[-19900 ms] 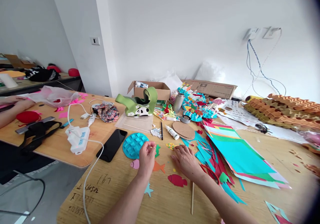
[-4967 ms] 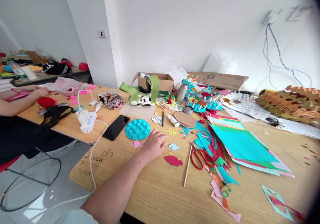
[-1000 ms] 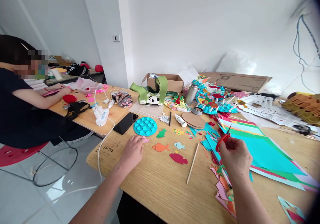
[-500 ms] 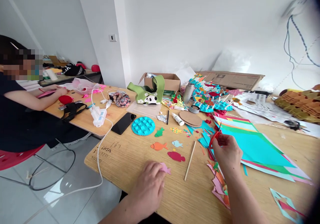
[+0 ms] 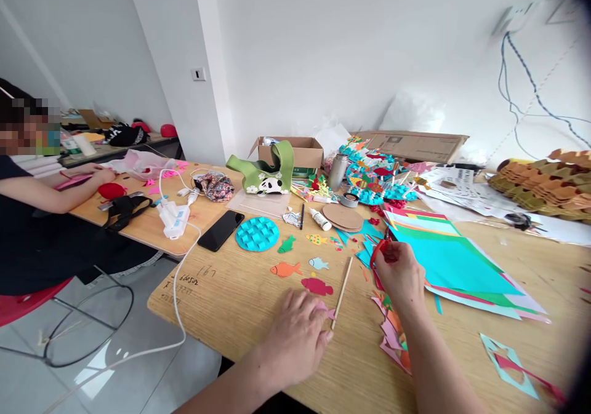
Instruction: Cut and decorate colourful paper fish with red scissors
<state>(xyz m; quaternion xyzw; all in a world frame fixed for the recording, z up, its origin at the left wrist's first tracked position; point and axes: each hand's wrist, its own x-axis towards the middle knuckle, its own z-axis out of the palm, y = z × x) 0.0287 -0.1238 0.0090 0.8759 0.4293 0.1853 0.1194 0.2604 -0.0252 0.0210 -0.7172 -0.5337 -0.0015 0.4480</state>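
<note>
My left hand (image 5: 300, 337) lies on the table with its fingers stretched over a pink paper fish (image 5: 329, 312), whose tail shows at the right. The thumb comes near a thin wooden stick (image 5: 342, 292). My right hand (image 5: 402, 274) grips red-handled scissors (image 5: 380, 255), held just above blue paper scraps. Beyond my left hand lie cut paper fish: a dark red one (image 5: 317, 286), an orange one (image 5: 285, 270), a light blue one (image 5: 318, 263), a green one (image 5: 287, 244) and a yellow one (image 5: 316, 240). A blue woven disc (image 5: 257, 234) lies behind them.
Coloured paper sheets (image 5: 466, 266) are stacked at the right, with paper offcuts (image 5: 391, 334) near my right forearm. A phone (image 5: 221, 230), a glue bottle (image 5: 320, 219), cardboard discs (image 5: 342, 216) and a green bag (image 5: 263, 174) stand farther back. At left, a person sits beyond a power strip (image 5: 174, 216).
My left hand has slid right across the table with the pink fish, closer to the stick. My right hand still holds the scissors. The view has turned a little to the right.
</note>
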